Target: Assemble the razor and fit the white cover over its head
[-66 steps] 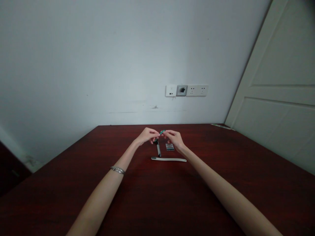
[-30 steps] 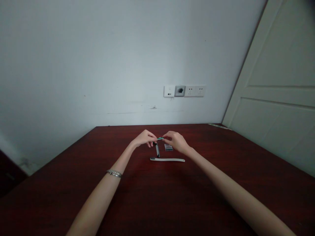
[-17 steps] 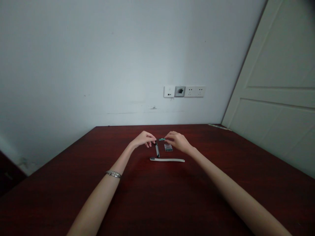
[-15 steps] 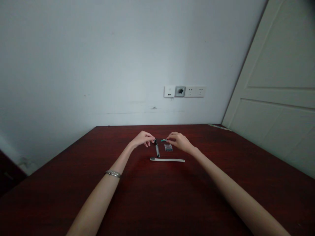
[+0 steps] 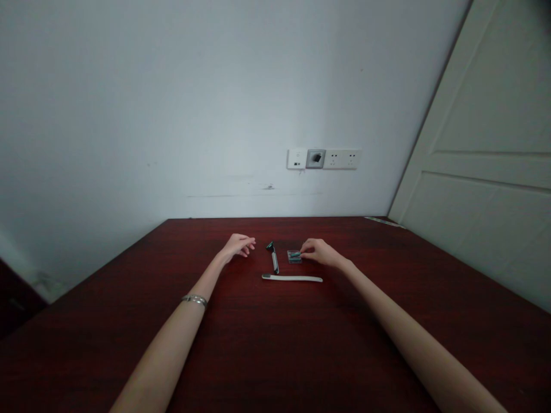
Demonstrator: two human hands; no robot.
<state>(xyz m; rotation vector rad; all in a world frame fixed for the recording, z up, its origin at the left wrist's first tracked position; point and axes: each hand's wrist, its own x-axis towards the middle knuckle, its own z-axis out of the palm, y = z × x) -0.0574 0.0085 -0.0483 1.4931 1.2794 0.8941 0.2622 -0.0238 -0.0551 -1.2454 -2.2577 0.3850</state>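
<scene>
A black and silver razor handle [image 5: 274, 260] lies on the dark red table [image 5: 275, 350], its head pointing away from me. My left hand [image 5: 238, 245] rests on the table just left of it, fingers loosely apart and holding nothing. My right hand [image 5: 317, 252] pinches a small green cartridge [image 5: 296, 253] and holds it down on a small clear case [image 5: 294, 259] right of the handle. A long white strip [image 5: 293, 278] lies crosswise in front of both.
A silver bracelet [image 5: 194, 299] sits on my left wrist. The table meets a white wall with a row of sockets [image 5: 323, 159]. A pale door [image 5: 486, 172] stands at the right.
The green cartridge came off the razor handle. My left hand let go and drew back to the left. My right hand carried the cartridge down to the clear case.
</scene>
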